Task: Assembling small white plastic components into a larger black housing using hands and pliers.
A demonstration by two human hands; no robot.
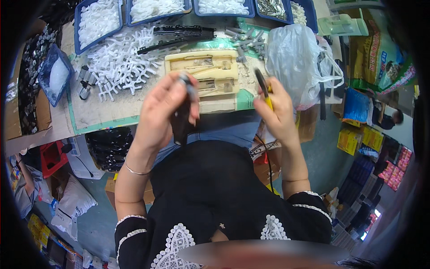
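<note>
My left hand (168, 101) is closed round a dark, elongated black part (181, 123) with a silvery piece at its upper end. Its exact kind is hard to make out. In my right hand (280, 105) is a slim black-and-yellow corded tool (264, 87), its dark end tilted up and to the left. A thin black cable (270, 168) hangs below that hand. Just beyond both hands, a cream-coloured fixture (228, 67) with recessed slots lies on the workbench (105, 114). Both hands are raised in front of the bench's near edge, apart from each other.
White plastic pieces (123, 62) are heaped at left, behind them blue bins (101, 45) of small parts. Long black strips (179, 38) and grey pieces (248, 40) lie beyond the fixture. A clear plastic bag (291, 62) stands right, a blue tray (47, 74) far left.
</note>
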